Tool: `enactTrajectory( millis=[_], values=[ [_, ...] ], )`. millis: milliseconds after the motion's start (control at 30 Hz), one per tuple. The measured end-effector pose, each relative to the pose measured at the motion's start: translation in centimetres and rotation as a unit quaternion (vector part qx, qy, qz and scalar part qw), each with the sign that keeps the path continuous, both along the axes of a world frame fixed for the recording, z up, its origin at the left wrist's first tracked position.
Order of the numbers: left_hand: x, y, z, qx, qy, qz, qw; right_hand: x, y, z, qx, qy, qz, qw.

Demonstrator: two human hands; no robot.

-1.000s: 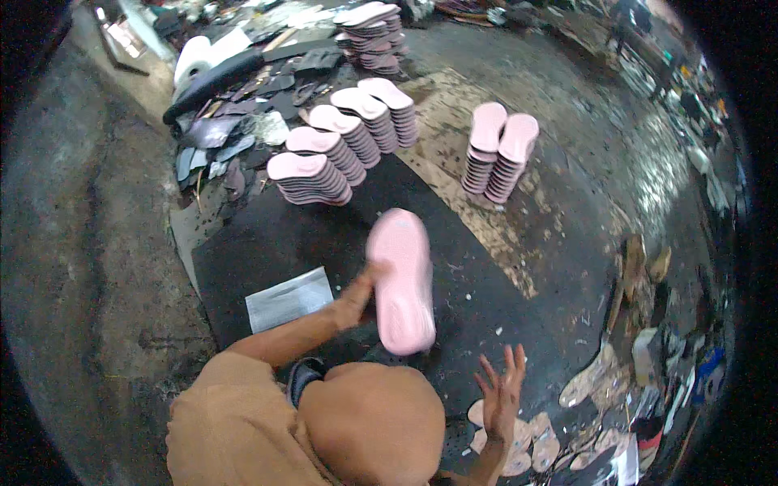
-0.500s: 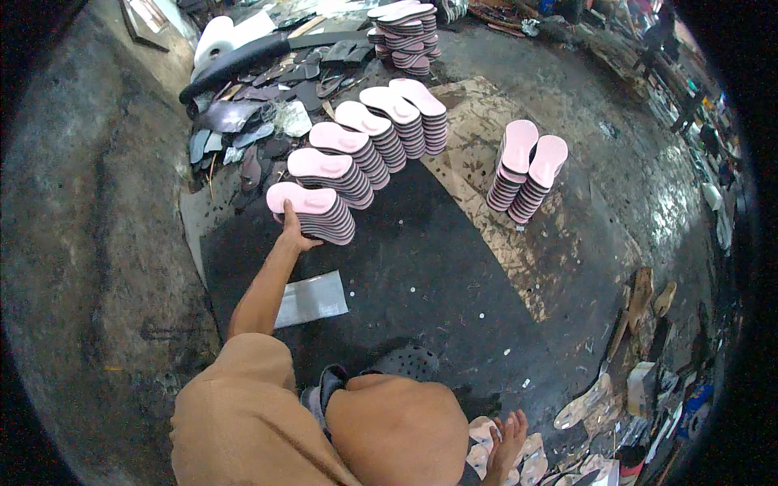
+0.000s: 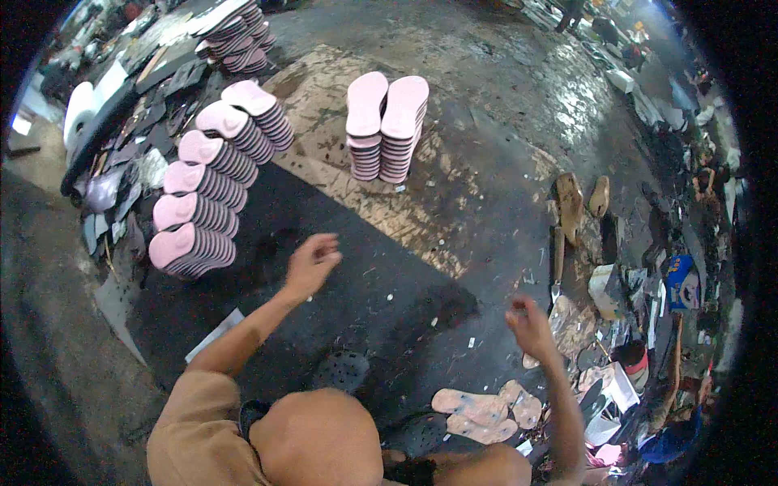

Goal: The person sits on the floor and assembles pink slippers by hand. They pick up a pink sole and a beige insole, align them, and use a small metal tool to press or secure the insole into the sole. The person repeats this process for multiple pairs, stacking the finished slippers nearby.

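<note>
Over the black mat, my left hand (image 3: 314, 263) is in the air with thumb and fingers apart and nothing between them. To its left stands a curved row of stacks of pink-topped, dark-layered shoe soles (image 3: 194, 247). Ahead, two tall stacks of the same soles (image 3: 385, 121) stand side by side. My right hand (image 3: 531, 328) hovers at the mat's right side, its fingers bent and blurred; I cannot make out anything in it. Below that hand, pinkish foot-shaped pieces (image 3: 474, 409) with dark spots lie on the floor near my knees.
A brown cardboard sheet (image 3: 304, 77) lies under the two tall stacks. Dark scraps (image 3: 154, 121) and a further sole pile (image 3: 239, 36) are at the far left. On the right are a wooden foot form (image 3: 570, 206), a blue box (image 3: 683, 282) and mixed clutter.
My left hand has left the nearest sole stack and moved right over the mat. My right hand has risen forward from beside my knee. The view has swung to the right.
</note>
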State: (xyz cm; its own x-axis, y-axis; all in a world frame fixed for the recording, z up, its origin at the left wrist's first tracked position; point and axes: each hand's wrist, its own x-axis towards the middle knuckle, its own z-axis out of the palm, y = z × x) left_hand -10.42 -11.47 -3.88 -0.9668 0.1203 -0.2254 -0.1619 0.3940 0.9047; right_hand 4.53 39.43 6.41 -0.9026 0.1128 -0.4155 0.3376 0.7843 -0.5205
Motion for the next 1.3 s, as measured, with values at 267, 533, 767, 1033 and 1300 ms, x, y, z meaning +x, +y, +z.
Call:
enactTrajectory(
  millis=[267,533,767,1033,1300],
  values=[
    [-14.1,18.8,-13.7,-0.32,0.178,0.225,0.903,-32.7,-15.1,2.4,0.01,0.272,0.199,0.941],
    [-18.2,27.2,-11.3,-0.246,0.043,0.196,0.948,-40.4,-18.8,-3.3,0.057,0.297,0.18,0.936],
    [-8.0,20.9,-9.2,-0.125,0.13,0.057,0.982,-33.0,-15.7,-0.4,0.003,0.283,0.185,0.941],
    [7.8,7.0,1.4,0.048,0.129,-0.372,0.918,2.6,-11.1,-2.4,-0.273,0.134,-0.072,0.95],
    [5.4,13.7,1.8,-0.075,-0.073,-0.392,0.914,8.6,-14.6,-7.7,-0.221,0.155,-0.228,0.935]
  ],
)
